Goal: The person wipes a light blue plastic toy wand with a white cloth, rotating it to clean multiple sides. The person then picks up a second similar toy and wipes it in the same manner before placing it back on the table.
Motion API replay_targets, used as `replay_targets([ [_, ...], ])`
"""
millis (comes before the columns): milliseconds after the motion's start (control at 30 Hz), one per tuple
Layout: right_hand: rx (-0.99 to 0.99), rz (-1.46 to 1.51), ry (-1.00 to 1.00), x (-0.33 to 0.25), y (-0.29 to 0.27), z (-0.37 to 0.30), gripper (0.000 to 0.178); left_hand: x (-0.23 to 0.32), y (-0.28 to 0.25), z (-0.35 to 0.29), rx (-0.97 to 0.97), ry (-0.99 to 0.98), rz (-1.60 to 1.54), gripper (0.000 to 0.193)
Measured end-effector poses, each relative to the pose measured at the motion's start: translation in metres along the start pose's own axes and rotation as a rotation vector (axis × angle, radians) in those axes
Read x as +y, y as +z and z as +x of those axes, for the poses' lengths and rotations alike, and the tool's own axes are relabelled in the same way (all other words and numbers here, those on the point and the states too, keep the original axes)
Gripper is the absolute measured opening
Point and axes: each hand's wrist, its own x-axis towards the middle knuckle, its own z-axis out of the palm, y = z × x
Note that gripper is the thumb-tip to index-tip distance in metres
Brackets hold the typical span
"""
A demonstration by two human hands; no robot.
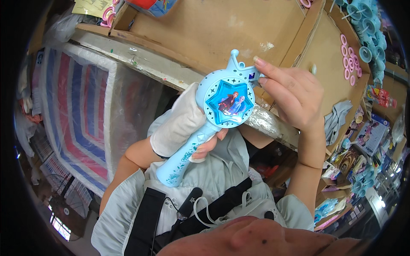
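Observation:
A light blue toy wand (183, 155) slants in front of my chest, its flared handle end low and its round head up. The head bears a star-shaped window with a picture of two figures, and a small crown (233, 64) tops it. My left hand (181, 121), in a white glove with bare fingertips, is closed around the wand just below and beside the head. The thumb and fingers of my bare right hand (297, 91) pinch the right tip of the crown, near a small dark purple gem mark.
Beyond the wand stands a bench with shallow cardboard trays (205, 30) and a worn front edge (141, 59). Pink rings (345, 51) and a grey cloth (337, 121) lie at the right, with light blue parts (367, 27) piled farther back. A plastic-wrapped striped bundle (81, 115) stands left.

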Motion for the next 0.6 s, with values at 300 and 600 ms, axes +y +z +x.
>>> replay_targets([
  [300, 0.033, -0.080, -0.042, 0.0015, 0.0024, -0.0007, 0.018, -0.0016, -0.0005, -0.0010, -0.007, 0.020, -0.005, 0.052],
  [600, -0.035, -0.035, 0.006, -0.0024, -0.0017, 0.0040, 0.016, -0.0066, -0.0038, -0.0025, -0.054, 0.039, -0.102, 0.050],
])
